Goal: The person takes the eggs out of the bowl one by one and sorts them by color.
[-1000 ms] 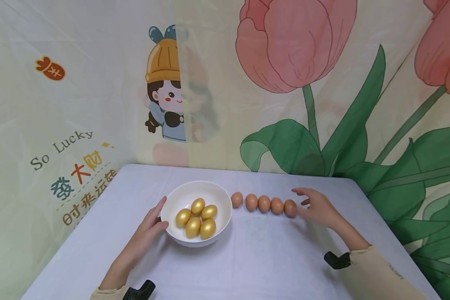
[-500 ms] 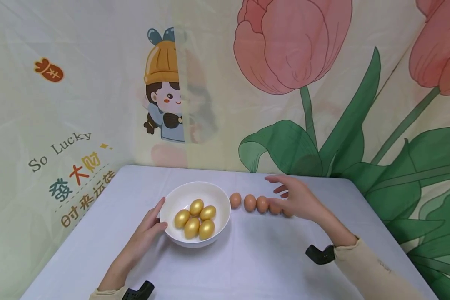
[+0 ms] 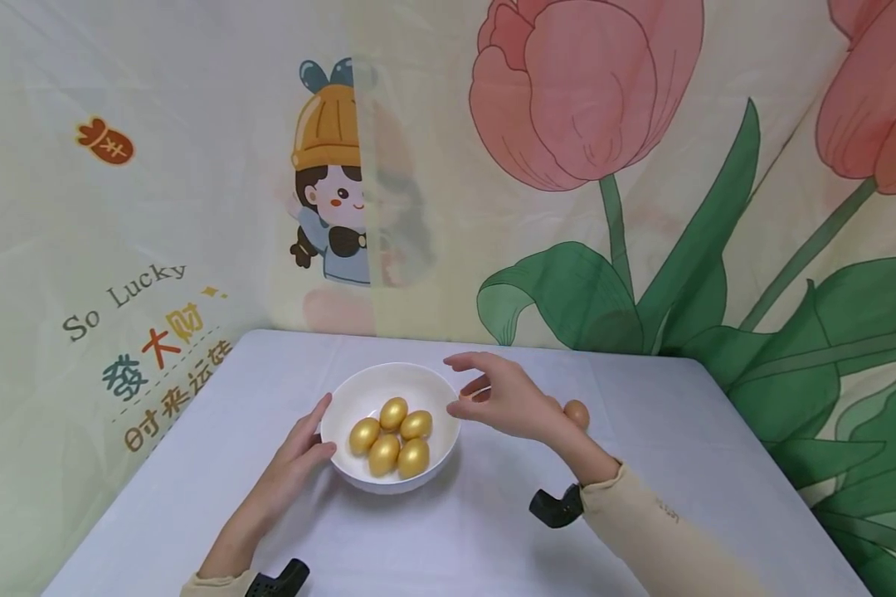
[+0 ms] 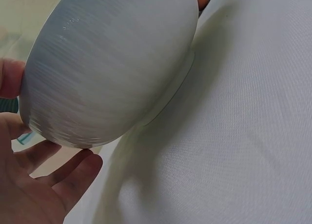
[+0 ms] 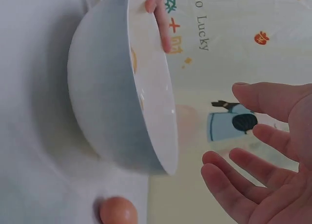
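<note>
A white bowl stands on the table in the head view, with several golden eggs in it. My left hand holds the bowl's left side, thumb near the rim and fingers spread along the outer wall. Just right of the bowl, my right hand hovers with fingers parted and nothing held, also shown by the right hand in its wrist view. It hides most of the row of brown eggs; one brown egg shows beyond the wrist, another brown egg beside the bowl in the right wrist view.
A white cloth covers the table. Behind it hangs a printed backdrop with tulips, a cartoon figure and lettering. Each wrist carries a black camera mount, such as the right mount.
My right hand has swept leftward along the row of brown eggs, from its right end to the bowl's right rim. The left hand and the bowl stay in place.
</note>
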